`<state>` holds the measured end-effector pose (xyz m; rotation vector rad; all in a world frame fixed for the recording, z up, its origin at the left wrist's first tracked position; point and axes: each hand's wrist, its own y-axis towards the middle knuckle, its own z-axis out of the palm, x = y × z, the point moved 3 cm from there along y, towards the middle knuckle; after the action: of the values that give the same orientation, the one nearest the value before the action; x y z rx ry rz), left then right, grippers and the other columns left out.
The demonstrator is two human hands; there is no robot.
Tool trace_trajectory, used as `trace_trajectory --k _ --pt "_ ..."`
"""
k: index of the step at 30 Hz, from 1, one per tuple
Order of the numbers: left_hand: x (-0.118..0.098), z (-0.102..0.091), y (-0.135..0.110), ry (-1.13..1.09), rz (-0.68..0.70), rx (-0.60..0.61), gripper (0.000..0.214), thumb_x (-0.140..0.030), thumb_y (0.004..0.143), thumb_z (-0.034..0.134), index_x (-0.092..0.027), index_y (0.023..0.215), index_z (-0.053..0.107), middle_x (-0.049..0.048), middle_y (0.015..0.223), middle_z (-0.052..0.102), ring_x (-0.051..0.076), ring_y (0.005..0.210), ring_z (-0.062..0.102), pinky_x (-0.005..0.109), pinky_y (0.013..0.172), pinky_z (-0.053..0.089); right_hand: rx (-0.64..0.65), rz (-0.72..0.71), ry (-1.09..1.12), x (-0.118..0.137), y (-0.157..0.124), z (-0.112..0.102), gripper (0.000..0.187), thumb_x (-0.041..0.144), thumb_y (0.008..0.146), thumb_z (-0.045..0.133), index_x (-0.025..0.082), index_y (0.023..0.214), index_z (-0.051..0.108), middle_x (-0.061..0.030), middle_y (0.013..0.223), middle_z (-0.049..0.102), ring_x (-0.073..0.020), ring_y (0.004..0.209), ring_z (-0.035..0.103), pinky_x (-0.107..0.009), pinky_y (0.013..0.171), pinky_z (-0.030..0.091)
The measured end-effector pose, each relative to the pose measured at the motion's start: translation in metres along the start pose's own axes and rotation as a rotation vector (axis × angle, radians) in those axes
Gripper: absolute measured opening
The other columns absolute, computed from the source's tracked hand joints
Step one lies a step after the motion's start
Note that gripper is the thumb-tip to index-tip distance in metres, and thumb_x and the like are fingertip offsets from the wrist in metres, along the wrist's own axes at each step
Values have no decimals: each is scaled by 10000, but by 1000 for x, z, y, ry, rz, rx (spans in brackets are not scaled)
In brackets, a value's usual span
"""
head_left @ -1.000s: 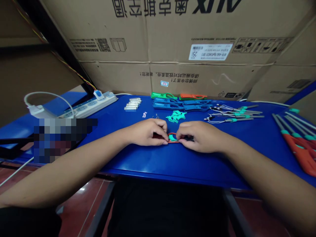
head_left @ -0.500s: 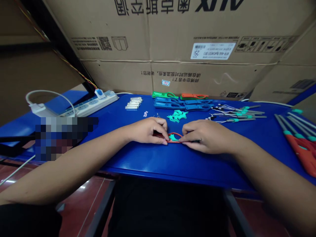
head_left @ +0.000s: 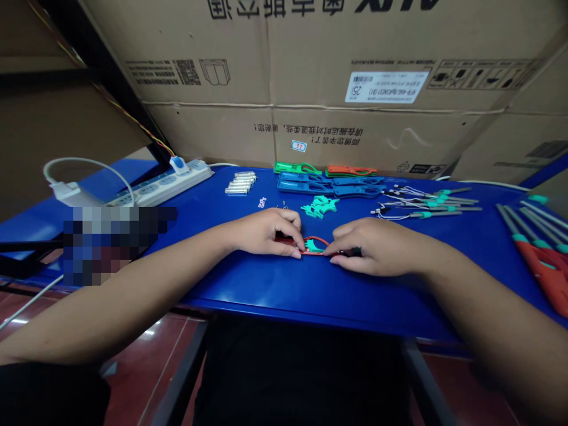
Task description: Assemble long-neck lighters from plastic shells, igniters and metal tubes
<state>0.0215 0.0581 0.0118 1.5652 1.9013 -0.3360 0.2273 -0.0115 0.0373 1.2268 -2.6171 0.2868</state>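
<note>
Someone's working at a blue metal table (head_left: 275,290), forearms reaching in from the near edge, with the action roughly mid-table. The left hand (head_left: 266,235) is curled nearly closed, its fingers pinching one end of a red plastic frame (head_left: 319,238). The right hand (head_left: 373,247) is mostly closed too and seems to have the other end, with something dark poking out under its fingers that I can't make out. A small teal plastic piece (head_left: 313,247) sits inside the red loop, right between the two hands.

Honestly, this looks like the way to handle something so fiddly: keep it low over the table, brace both hands and hold the fingertips close together so the thin loop doesn't twist. Resting the heels of the hands would help keep it steady.

Toward the far edge there's a row of small metal tubes (head_left: 239,183), blue plastic handle halves (head_left: 331,187) and a little pile of teal pieces (head_left: 318,206). Teal-tipped rods with thin wires (head_left: 426,204) lie further right, and red-orange handles with grey shafts (head_left: 544,272) sit at the right end. A white power strip (head_left: 164,188) is over by the far left corner.
</note>
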Motion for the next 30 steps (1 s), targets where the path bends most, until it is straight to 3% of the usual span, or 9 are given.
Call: trace_trajectory --k 4,9,21,25,27,30 --pt "3 -8 -2 -10 -39 60 239 -284 913 651 -202 1126 721 67 958 650 135 850 618 246 776 499 24 28 34 -1 1 0 265 240 908 586 221 1114 751 -37 871 694 -145 735 617 -260 642 414" --pt "10 -14 -7 0 -87 154 298 -285 898 674 -244 1193 687 63 1006 654 150 910 608 254 813 502 33 12 35 1 1 -2 273 250 908 574 213 1115 749 -46 896 703 -148 743 618 -267 644 414" --pt "13 -13 -6 -20 -98 152 318 -294 910 657 -241 1224 666 57 988 654 147 874 617 272 804 515 22 -24 134 -6 -3 -3 293 314 933 574 231 1166 729 -40 899 718 -145 751 631 -269 666 447" --pt "13 -15 -7 -22 -94 149 299 -292 921 639 -234 1212 670 62 992 668 152 890 631 274 804 518 -137 -7 155 -19 -12 -15 257 351 948 543 216 966 761 -28 855 709 -132 738 633 -259 675 458" --pt "11 -17 -8 5 -80 130 286 -288 941 607 -234 1215 668 72 1045 687 161 941 637 286 839 512 -268 75 65 -30 -15 -21 263 352 937 540 198 882 746 -36 833 700 -144 728 628 -273 678 457" --pt "9 -24 -9 84 -62 60 258 -287 962 567 -222 1183 681 77 1091 704 166 977 644 296 859 503 -416 245 -109 -49 -17 -25 236 325 898 549 189 918 740 -59 869 701 -180 752 628 -303 676 453"
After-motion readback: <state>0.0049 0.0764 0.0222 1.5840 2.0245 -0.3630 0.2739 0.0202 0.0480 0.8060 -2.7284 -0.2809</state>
